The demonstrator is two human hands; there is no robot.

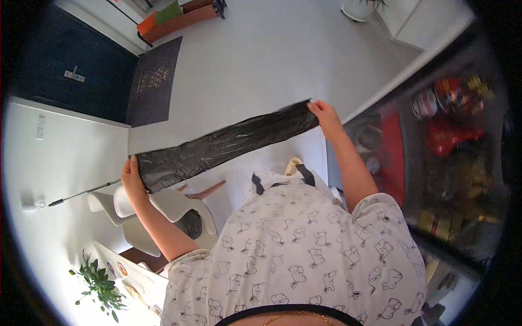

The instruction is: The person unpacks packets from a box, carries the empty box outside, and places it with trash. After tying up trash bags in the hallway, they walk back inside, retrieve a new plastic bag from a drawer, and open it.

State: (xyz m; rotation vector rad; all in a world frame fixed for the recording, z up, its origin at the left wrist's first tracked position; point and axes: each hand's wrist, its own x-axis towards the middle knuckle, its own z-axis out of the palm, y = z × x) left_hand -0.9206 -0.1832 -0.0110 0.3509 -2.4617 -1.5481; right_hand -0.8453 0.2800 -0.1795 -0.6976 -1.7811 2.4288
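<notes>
A long strip of thin black plastic, which looks like a folded bin bag (225, 144), is stretched out in front of me between my two hands. My left hand (132, 175) pinches its left end, thumb along the edge. The far right corner is gripped by my right hand (326, 115), held higher and farther out. Slightly crumpled, the plastic slants up to the right and sags a little between the grips. Below my left forearm, another black plastic bundle (190, 223) rests on a white chair (208, 217).
Beyond the hands, a dark mat (155, 84) lies by a dark door (70, 54). An orange-and-green cushioned bench (179, 22) and a white plant pot (357, 10) stand farther off. A display cabinet (402, 146) borders my right. A leafy plant (98, 282) and a thin pole (84, 192) are left.
</notes>
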